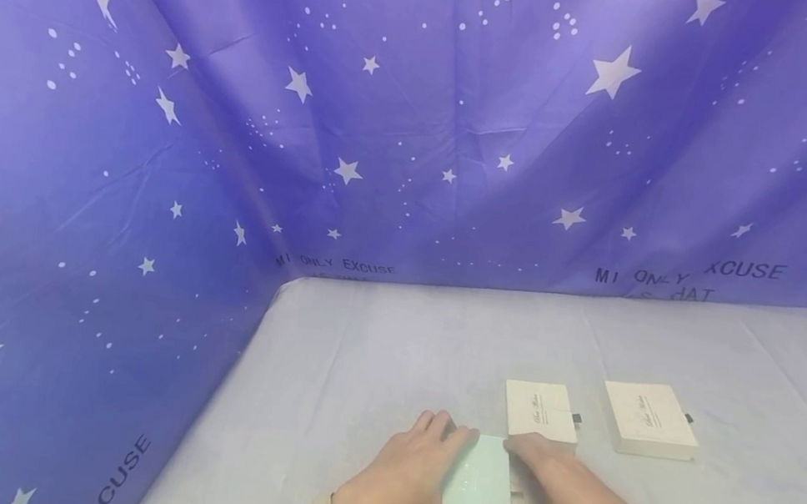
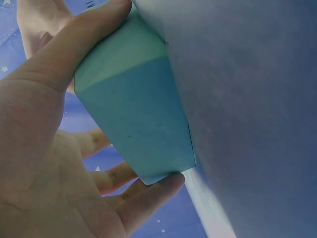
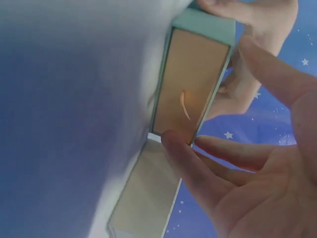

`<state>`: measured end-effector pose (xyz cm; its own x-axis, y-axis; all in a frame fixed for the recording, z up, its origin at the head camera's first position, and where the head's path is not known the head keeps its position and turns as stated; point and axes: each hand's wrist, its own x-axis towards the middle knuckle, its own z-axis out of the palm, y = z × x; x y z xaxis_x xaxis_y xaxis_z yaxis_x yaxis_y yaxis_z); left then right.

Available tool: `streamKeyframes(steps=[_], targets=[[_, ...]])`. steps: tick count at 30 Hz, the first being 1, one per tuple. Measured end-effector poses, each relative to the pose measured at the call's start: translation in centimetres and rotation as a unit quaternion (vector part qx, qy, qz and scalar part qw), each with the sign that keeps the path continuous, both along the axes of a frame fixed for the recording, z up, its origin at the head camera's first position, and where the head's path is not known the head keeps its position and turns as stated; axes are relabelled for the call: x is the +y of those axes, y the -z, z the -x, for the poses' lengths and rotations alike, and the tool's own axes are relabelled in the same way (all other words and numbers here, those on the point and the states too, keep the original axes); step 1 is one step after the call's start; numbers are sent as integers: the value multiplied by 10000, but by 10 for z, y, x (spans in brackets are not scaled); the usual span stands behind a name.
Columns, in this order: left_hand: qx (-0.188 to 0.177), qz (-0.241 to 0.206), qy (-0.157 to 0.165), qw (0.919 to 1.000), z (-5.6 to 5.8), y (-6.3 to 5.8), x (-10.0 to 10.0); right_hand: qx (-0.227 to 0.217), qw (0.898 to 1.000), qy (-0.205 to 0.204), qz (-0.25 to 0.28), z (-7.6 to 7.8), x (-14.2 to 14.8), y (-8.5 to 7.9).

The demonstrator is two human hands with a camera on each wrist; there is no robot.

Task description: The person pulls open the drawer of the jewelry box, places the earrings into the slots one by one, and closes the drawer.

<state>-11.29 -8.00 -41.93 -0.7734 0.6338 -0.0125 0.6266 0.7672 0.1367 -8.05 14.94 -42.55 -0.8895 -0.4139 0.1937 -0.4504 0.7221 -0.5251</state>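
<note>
A mint-green drawer box (image 1: 481, 480) lies on the pale cloth near the front. My left hand (image 1: 414, 476) grips its left side, thumb on the near edge and fingertips at the far one; the box's plain end (image 2: 138, 119) faces that palm. From the right, my right hand (image 1: 559, 490) holds the box with thumb and fingertips at its two right corners. Between them, the right wrist view shows the tan drawer front (image 3: 193, 69) inside the green sleeve, with a small ribbon pull (image 3: 184, 105).
Just behind the green box sits a cream box (image 1: 538, 411) with a dark ribbon tab. Farther right lies another cream box (image 1: 655, 417) with printed script. The grey-white cloth (image 1: 377, 341) covers the table, and a purple star-patterned curtain (image 1: 405, 118) hangs behind and at left.
</note>
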Motion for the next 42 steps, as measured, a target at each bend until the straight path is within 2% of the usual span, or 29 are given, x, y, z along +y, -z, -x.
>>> streamKeyframes(steps=[7, 13, 19, 28, 32, 37, 42], targets=[[55, 60, -5, 10000, 0, 1, 1, 239, 9997, -30, -103, -6, -3, 6], [70, 28, -9, 10000, 0, 1, 0, -71, 9998, 184, 54, -7, -10, 8], [19, 32, -42, 10000, 1, 0, 0, -14, 9996, 286, 84, -8, -11, 9], [-168, 34, -138, 9998, 1, -13, -6, -117, 9997, 96, 185, -10, -12, 8], [-2, -183, -147, 9997, 2, -20, -14, 45, 9996, 46, 272, -7, -15, -1], [260, -476, -269, 9982, 11, -28, -26, 483, 9980, 14, 404, 3, -27, -15], [209, -740, -254, 9967, 29, -30, -35, 715, 9961, -230, 454, 19, -35, -23]])
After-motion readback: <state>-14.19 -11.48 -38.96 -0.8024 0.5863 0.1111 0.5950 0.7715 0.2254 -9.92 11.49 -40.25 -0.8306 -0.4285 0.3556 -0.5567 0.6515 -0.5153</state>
